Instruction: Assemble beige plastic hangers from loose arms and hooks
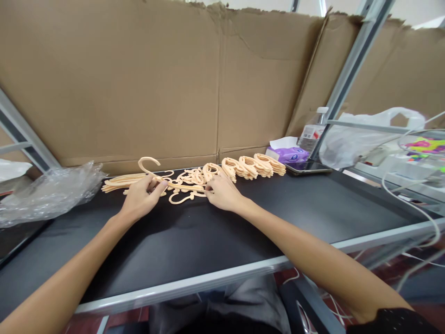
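A flat black tabletop [167, 253] with a pale grey metal edge [208, 279] carries a stack of slim beige pieces [121, 182], a loose heap of curved beige hooked pieces [196, 176], a row of beige looped bundles [249, 170], a purple tissue pack [289, 154] and a dark tablet [308, 167].

Beige hanger [182, 187], curved hook [149, 158] uppermost

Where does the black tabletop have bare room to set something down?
Bare: the black tabletop between left forearm, right forearm and metal front edge; also between right forearm and dark flat device. Crowded: the back strip, where pale hangers run from near the clear plastic to the purple tissue pack.
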`<control>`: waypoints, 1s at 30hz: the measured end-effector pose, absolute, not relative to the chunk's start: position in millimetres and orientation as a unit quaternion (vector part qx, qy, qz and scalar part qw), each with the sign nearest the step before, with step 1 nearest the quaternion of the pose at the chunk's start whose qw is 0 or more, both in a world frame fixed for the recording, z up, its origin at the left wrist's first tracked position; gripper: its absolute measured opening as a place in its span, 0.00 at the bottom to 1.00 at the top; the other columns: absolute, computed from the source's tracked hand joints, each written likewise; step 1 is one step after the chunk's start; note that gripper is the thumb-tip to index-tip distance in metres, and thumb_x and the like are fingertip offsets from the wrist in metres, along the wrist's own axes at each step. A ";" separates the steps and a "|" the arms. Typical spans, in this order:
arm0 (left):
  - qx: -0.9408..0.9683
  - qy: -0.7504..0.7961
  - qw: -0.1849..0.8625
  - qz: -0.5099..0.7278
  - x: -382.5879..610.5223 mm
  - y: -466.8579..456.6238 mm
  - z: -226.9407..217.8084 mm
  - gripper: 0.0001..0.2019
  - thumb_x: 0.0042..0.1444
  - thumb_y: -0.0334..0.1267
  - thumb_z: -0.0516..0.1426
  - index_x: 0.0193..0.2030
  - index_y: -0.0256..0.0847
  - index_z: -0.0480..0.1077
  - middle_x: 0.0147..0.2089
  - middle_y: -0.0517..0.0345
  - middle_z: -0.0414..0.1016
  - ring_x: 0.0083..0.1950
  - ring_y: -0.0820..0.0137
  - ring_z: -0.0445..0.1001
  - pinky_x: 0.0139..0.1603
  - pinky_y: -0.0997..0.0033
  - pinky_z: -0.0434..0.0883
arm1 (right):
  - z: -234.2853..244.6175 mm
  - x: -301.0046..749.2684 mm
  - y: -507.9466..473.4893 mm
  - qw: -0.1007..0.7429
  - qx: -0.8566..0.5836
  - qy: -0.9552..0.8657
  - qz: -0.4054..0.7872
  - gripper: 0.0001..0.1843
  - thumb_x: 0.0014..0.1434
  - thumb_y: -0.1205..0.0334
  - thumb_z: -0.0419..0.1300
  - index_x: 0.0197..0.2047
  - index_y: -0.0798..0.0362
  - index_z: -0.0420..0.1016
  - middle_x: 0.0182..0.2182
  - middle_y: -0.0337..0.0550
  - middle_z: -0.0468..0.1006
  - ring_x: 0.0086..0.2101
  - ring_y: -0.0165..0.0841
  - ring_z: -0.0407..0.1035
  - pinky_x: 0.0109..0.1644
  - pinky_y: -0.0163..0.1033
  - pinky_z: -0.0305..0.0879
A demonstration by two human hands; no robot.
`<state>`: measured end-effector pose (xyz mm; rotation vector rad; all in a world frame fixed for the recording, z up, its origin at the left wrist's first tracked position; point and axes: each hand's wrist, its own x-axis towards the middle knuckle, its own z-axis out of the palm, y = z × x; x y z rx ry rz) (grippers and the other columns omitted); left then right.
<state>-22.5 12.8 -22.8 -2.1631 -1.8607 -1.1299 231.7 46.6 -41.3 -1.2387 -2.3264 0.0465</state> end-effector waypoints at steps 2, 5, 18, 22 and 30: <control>-0.716 -0.586 0.013 -0.379 -17.6 9.7 -22.7 0.18 0.57 0.52 0.53 0.24 0.43 0.55 0.23 0.63 0.62 0.27 0.71 0.61 0.31 0.69 0.60 | -41.5 231.5 48.3 0.244 -0.463 -0.852 0.035 0.10 0.57 0.69 0.57 0.31 0.57 0.80 0.36 0.55 0.76 0.45 0.44 0.65 0.53 0.49 0.61; -0.726 -0.572 -0.020 -0.382 -10.1 5.2 -21.9 0.20 0.54 0.54 0.55 0.22 0.43 0.56 0.21 0.64 0.58 0.25 0.72 0.57 0.29 0.70 0.58 | -42.5 230.8 49.8 0.233 -0.469 -0.851 0.050 0.08 0.53 0.73 0.58 0.32 0.57 0.79 0.37 0.54 0.76 0.44 0.44 0.65 0.52 0.48 0.61; -0.710 -0.592 0.006 -0.382 -21.7 12.1 -23.8 0.24 0.51 0.53 0.56 0.18 0.43 0.50 0.18 0.66 0.50 0.23 0.73 0.53 0.27 0.69 0.53 | -36.5 235.7 50.7 0.346 -0.444 -0.816 0.132 0.07 0.64 0.67 0.51 0.40 0.54 0.70 0.35 0.46 0.76 0.36 0.35 0.69 0.41 0.39 0.61; -0.707 -0.601 0.012 -0.372 -22.2 12.8 -24.6 0.23 0.51 0.53 0.56 0.18 0.43 0.50 0.19 0.65 0.51 0.24 0.73 0.53 0.27 0.69 0.52 | -36.4 231.4 47.1 0.385 -0.405 -0.800 0.219 0.14 0.62 0.69 0.50 0.50 0.55 0.69 0.32 0.40 0.73 0.32 0.32 0.67 0.41 0.37 0.62; -0.715 -0.602 0.012 -0.357 -24.3 14.3 -28.0 0.24 0.52 0.54 0.56 0.19 0.43 0.50 0.19 0.65 0.51 0.23 0.73 0.53 0.26 0.69 0.52 | -30.8 227.0 37.9 0.427 -0.398 -0.770 0.256 0.12 0.62 0.54 0.56 0.45 0.52 0.71 0.33 0.38 0.72 0.32 0.31 0.65 0.41 0.36 0.60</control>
